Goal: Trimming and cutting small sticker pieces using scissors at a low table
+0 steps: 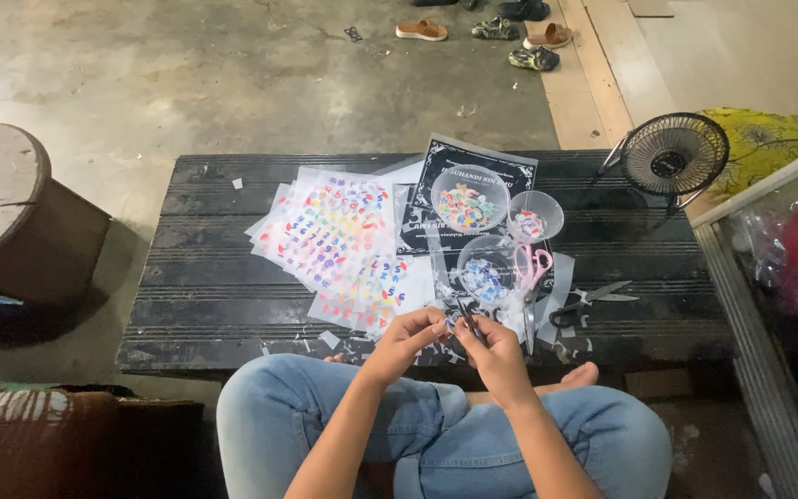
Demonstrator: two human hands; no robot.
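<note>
Pinching a tiny sticker piece point(448, 325) in left hand point(408, 340) grip, right hand point(494, 354) holds small scissors point(468, 321) above tabletop point(205, 296) edge; piece could slip, lost among scraps.

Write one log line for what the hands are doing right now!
left hand: pinching small sticker piece | right hand: holding dark tweezers | nearby: sticker sheets, pink scissors, three clear bowls
</note>
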